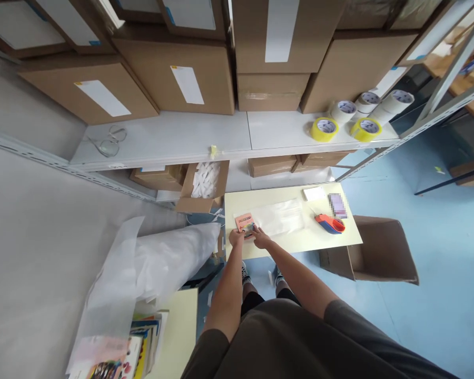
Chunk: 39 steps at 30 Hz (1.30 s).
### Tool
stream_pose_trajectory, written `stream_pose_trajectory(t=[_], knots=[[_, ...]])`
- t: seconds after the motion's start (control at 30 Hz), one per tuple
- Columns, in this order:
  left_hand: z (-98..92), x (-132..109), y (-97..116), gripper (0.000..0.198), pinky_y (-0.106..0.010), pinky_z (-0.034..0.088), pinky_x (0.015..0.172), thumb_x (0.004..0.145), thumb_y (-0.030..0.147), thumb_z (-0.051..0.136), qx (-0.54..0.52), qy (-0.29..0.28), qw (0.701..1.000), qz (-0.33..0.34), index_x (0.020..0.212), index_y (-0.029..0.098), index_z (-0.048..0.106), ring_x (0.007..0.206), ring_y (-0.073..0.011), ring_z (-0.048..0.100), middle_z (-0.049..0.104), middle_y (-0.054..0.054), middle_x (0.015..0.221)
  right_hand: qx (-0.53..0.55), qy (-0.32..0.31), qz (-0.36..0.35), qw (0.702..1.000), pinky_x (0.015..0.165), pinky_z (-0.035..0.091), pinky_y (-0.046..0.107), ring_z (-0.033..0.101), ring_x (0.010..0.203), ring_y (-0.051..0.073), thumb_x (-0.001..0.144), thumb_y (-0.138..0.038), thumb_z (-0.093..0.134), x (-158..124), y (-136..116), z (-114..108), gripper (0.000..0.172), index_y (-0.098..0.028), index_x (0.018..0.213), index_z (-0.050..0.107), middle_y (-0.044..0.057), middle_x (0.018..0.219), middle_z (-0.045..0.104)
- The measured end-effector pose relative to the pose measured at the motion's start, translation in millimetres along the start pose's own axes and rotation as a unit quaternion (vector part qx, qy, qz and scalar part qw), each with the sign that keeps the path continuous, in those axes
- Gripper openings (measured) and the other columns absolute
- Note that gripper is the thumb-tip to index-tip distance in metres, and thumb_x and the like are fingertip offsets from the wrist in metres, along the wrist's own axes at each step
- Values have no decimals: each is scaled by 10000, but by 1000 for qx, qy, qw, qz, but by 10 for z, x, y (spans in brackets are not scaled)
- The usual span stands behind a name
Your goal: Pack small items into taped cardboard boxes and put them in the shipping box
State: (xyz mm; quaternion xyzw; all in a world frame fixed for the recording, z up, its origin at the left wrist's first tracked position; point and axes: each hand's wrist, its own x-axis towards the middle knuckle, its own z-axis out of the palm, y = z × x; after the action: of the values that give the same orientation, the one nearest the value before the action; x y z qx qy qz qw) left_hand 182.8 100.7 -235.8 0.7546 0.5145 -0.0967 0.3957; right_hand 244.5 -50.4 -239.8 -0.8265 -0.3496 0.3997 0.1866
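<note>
A small pink booklet (244,221) lies at the near left of a pale yellow table (300,243). My left hand (236,237) grips its near edge with the fingers closed on it. My right hand (260,237) rests beside it, fingers pressing on the booklet's right corner and on the edge of a clear plastic bag (280,217) that lies flat across the table's middle. How far the booklet is inside the bag I cannot tell.
On the table's right lie a red and blue tape dispenser (331,223), a white pad (314,193) and a blurred card (337,205). An open cardboard box (379,252) stands on the floor to the right. Tape rolls (324,128) sit on the shelf. Books (130,352) and plastic wrap (150,263) lie at left.
</note>
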Motion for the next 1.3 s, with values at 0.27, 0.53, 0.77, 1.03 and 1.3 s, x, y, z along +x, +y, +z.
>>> stream_pose_trajectory(t=[0.27,0.53,0.77,1.03,1.3], knots=[[-115,-149,-5,136,-278,548,801,829,259,766,-58,22,998,7,957,212,769,964,-243,776,827,-86,1014,31,-14,-2,999,1311,232,507,204,1646,325,849,-137,581,-53,-15,-74,830,-165,1660,406,145,1734,346],[-66,-597,291,189,-291,526,887,964,343,690,35,34,982,181,1111,235,739,1058,-237,742,790,-90,1124,511,161,64,842,871,586,395,733,973,252,864,-570,681,19,-127,-247,419,-238,1102,774,65,1029,797],[320,-696,349,477,-354,508,1114,1042,233,503,27,-74,940,333,1505,283,608,1319,-229,643,670,-81,1465,545,182,97,812,585,505,297,605,588,177,759,-577,720,-94,257,-382,370,-210,793,696,-4,620,643],[826,-675,284,584,-623,301,1249,948,227,628,242,-175,884,360,1531,246,597,1610,-433,229,368,-101,1727,268,244,161,918,1088,514,389,694,1232,288,886,-348,614,-306,709,-340,395,-249,1237,766,77,1246,788],[551,-549,132,515,-437,454,1162,876,75,569,8,-56,962,266,1349,216,716,1352,-279,591,709,-140,1363,285,214,117,927,1171,475,433,658,1327,315,863,-305,663,-183,686,-205,428,-315,1274,783,24,1360,753]])
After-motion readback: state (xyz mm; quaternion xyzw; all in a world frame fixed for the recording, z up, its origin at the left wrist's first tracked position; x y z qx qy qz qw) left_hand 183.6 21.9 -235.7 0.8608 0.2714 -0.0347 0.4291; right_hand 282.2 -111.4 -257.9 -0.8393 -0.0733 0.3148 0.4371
